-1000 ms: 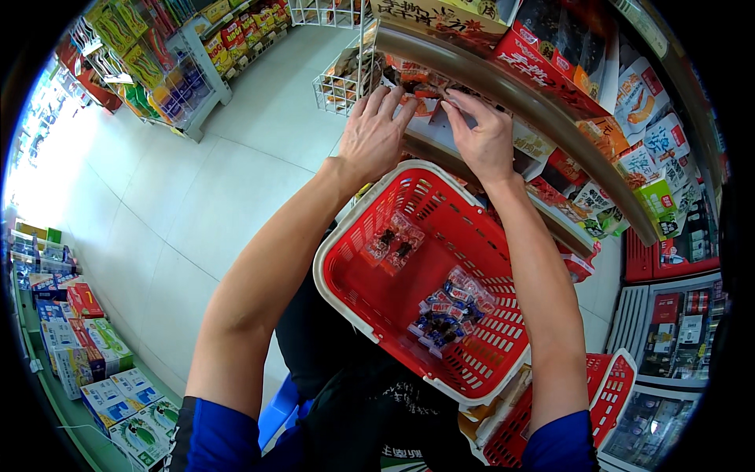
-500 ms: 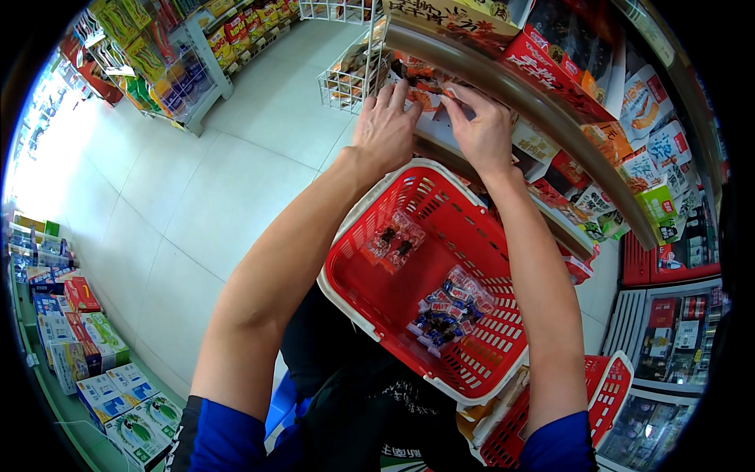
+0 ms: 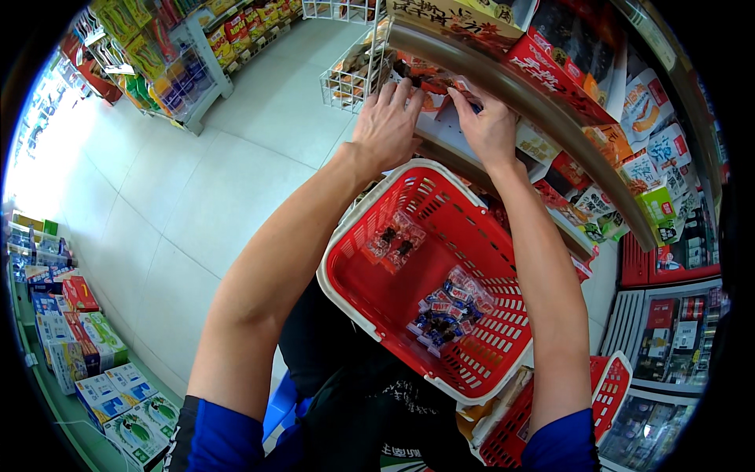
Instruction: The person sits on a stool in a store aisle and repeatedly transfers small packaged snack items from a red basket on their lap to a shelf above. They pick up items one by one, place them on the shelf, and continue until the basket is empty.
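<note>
Both arms reach forward over a red shopping basket [image 3: 354, 295] to a low shelf holding small red and orange snack packets [image 3: 432, 82]. My left hand [image 3: 388, 122] rests at the left of these packets, fingers apart and fingertips touching them. To its right, my right hand [image 3: 489, 130] is closed, thumb and fingers drawn together at the packets' right side. A dark blue bit shows by its fingers; what it holds is hidden. In the basket lie a clear pack with red and dark pieces [image 3: 395, 242] and several blue-and-white wrapped packets [image 3: 452, 307].
A curved brown shelf rail [image 3: 543, 94] passes just above my right hand. A white wire basket [image 3: 350, 82] hangs left of the shelf. A second red basket [image 3: 609, 385] stands at lower right. Stacked boxes [image 3: 118, 401] line the left, and a snack rack [image 3: 193, 79] stands beyond.
My right hand has shifted slightly right, away from the left hand, and a dark blue bit now shows by its fingers. The left hand and basket contents are nearly unchanged.
</note>
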Available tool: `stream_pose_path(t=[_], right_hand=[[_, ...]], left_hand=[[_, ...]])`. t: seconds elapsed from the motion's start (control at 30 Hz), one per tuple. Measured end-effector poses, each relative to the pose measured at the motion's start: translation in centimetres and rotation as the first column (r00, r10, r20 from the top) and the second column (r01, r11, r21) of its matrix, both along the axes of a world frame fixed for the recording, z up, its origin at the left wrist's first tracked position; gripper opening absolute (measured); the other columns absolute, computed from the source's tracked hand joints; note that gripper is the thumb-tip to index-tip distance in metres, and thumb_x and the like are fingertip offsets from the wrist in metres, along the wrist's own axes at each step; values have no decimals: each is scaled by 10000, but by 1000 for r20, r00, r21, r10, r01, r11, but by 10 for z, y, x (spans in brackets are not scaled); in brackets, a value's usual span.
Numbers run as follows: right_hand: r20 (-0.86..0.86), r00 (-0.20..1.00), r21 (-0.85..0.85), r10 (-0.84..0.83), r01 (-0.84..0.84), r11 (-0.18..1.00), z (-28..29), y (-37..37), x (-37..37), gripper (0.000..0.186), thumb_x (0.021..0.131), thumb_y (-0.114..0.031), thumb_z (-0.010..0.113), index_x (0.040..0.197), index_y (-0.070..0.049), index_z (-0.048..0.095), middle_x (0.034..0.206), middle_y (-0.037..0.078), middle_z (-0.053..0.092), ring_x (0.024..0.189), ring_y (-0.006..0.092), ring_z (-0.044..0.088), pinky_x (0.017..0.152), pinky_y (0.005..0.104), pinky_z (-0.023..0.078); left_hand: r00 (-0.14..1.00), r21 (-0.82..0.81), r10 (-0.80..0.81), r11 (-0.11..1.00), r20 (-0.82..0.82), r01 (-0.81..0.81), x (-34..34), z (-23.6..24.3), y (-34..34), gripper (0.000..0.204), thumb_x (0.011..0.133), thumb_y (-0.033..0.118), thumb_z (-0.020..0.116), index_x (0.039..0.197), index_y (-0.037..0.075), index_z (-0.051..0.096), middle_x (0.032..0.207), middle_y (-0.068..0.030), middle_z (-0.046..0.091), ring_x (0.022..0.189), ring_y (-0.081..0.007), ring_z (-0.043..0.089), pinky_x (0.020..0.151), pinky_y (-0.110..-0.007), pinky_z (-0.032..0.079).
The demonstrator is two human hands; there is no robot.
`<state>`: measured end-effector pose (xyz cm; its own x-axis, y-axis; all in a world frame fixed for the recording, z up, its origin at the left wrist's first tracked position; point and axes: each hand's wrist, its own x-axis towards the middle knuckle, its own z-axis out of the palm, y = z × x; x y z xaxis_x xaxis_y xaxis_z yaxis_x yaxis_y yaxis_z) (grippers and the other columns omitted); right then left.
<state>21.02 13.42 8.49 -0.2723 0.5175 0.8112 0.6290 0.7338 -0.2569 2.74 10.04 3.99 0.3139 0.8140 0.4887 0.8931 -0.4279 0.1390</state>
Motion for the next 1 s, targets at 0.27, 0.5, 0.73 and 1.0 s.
stream_pose_path(t=[0.27, 0.5, 0.73, 1.0], right_hand=[[-127, 989, -225, 80, -108, 968, -23, 40, 0, 195, 858, -197, 722, 1035, -114, 722, 985, 101, 728, 889, 341, 687, 788, 430, 531], [163, 973, 12, -164, 165, 986, -17, 37, -5, 253, 833, -227, 742, 1051, -100, 718, 957, 122, 721, 890, 336, 679, 779, 410, 526], [307, 948, -171, -83, 141, 975, -9, 34, -2, 217, 885, -255, 666, 1053, -128, 718, 922, 118, 718, 865, 356, 674, 749, 463, 520], [323, 932, -115, -163, 210, 971, -11, 54, 1, 272, 925, -304, 607, 1071, -100, 711, 1048, 182, 693, 989, 405, 634, 869, 492, 493]], left_hand=[[998, -12, -52, 999, -18, 52, -3, 1, 2, 816, 735, 288, 808, 1420, 72, 421, 1457, -170, 437, 1317, -350, 452, 1080, -457, 404], [999, -42, -36, 999, -34, 34, -1, 13, 4, 757, 741, 263, 793, 1409, 114, 470, 1392, -162, 476, 1245, -333, 500, 1013, -457, 442], [994, -125, -38, 992, -100, 25, 4, 24, 11, 695, 748, 281, 794, 1376, 154, 525, 1331, -168, 497, 1197, -344, 532, 979, -454, 464], [998, -155, -53, 986, 20, 55, 2, 29, 17, 698, 720, 272, 818, 1337, 117, 533, 1271, -139, 530, 1192, -364, 540, 948, -490, 507]])
